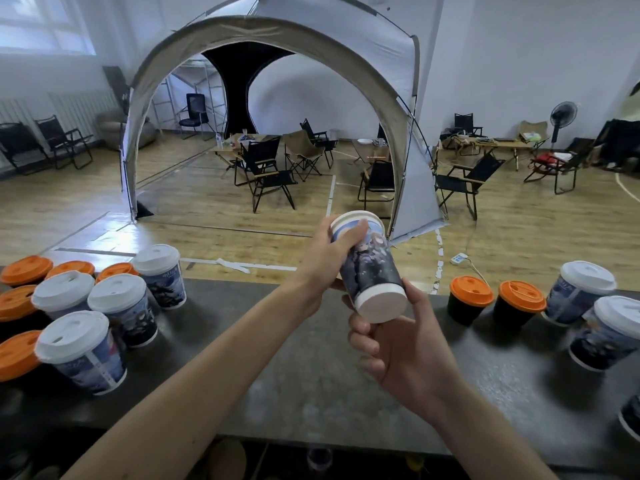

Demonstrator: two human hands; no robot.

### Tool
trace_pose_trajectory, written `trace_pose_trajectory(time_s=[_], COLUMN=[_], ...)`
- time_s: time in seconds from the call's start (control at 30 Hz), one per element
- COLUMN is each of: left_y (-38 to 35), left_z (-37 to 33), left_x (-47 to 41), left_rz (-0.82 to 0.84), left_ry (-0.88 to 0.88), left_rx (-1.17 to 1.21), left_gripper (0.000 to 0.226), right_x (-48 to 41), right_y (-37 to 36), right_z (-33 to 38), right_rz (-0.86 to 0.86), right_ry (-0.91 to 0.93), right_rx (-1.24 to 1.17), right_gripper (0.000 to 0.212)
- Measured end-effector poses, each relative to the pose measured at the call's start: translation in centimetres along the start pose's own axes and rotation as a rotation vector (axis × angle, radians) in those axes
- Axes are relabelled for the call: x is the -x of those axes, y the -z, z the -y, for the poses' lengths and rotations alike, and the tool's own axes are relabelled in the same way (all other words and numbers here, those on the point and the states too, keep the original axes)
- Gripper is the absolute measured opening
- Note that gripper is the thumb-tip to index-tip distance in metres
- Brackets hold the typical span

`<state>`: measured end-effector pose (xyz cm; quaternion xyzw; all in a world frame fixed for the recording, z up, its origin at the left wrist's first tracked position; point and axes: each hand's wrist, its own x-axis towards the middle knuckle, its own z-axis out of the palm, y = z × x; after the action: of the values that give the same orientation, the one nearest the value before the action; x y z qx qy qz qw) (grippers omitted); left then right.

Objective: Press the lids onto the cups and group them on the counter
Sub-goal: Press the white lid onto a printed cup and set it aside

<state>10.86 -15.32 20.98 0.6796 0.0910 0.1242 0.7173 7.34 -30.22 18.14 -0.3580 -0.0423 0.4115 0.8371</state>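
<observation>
Cup: printed cup (369, 265) tipped in the air over the far edge of the surface (311, 375).
Hands: left hand (323, 259) grips its top, right hand (398, 344) grips its bottom.
Lid (348, 219): I cannot tell if it is snapped on.
Do well: I should press all round the rim, then stand it by the left-end cups (104, 306).

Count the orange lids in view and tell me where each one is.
7 orange lids. Left group: three in the back row, two nearer at the frame edge. Right: two on black cups. More may be hidden beyond the left edge.
</observation>
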Motion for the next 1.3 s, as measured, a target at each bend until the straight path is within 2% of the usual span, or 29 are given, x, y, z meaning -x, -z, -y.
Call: trace_pose_trajectory(time_s=[0.13, 0.23, 0.3, 0.37, 0.43, 0.5, 0.57, 0.67, 0.77, 0.93, 1.03, 1.13, 1.23, 1.3], left_y=[0.3, 0.7, 1.2, 1.7, 2.1, 2.1, 2.0, 2.1, 2.3, 2.8, 3.1, 3.8, 4.4, 5.3], left_z=[0.9, 1.6, 2.7, 4.1, 5.8, 7.5, 8.6, 9.3, 9.8, 10.5, 10.5, 10.2, 9.9, 10.9], left_x=[-0.3, 0.2, 0.2, 0.5, 1.1, 1.9, 2.3, 2.2, 2.4, 2.2, 2.0, 2.0, 2.3, 2.3], left_rz=[0.033, 0.008, -0.039, -0.006, 0.155, 0.27, 0.273, 0.258, 0.29, 0.237, 0.183, 0.107, 0.065, -0.04], left_ry=[-0.039, -0.066, -0.042, 0.012, 0.096, 0.206, 0.303, 0.375, 0.373, 0.394, 0.353, 0.221, 0.142, 0.122], left_rx=[0.1, 0.072, 0.037, 0.045, 0.078, 0.204, 0.4, 0.571, 0.608, 0.649, 0.669, 0.692, 0.593, 0.376], left_gripper=[0.04, 0.033, 0.034, 0.05, 0.07, 0.078, 0.087, 0.086, 0.077, 0.073, 0.069, 0.066, 0.072, 0.087], right_x=[-0.1, -0.3, -0.3, -0.2, -0.2, -0.6, -1.3, -2.2, -2.7, -3.2, -3.3, -3.5, -4.7, -6.0], right_y=[0.7, 1.7, 2.4, 2.6, 2.6, 2.8, 2.9, 2.6, 2.2, 1.5, 1.5, 2.5, 4.8, 6.6], right_z=[-0.2, 0.0, 0.3, 0.8, 1.4, 1.7, 1.4, 0.7, 0.5, -0.3, -0.9, -1.8, -3.9, -5.5], right_rz=[-0.068, -0.17, -0.323, -0.453, -0.535, -0.53, -0.474, -0.442, -0.461, -0.435, -0.449, -0.49, -0.412, -0.339], right_ry=[0.044, 0.221, 0.372, 0.512, 0.718, 0.934, 1.055, 1.039, 1.034, 1.007, 1.062, 1.113, 1.019, 0.93], right_rx=[0.064, 0.212, 0.413, 0.645, 0.859, 1.016, 1.192, 1.38, 1.444, 1.515, 1.569, 1.599, 1.621, 1.554], right_gripper=[0.063, 0.05, 0.057, 0.053, 0.047, 0.054, 0.061, 0.068, 0.07, 0.077, 0.073, 0.071, 0.08, 0.083])
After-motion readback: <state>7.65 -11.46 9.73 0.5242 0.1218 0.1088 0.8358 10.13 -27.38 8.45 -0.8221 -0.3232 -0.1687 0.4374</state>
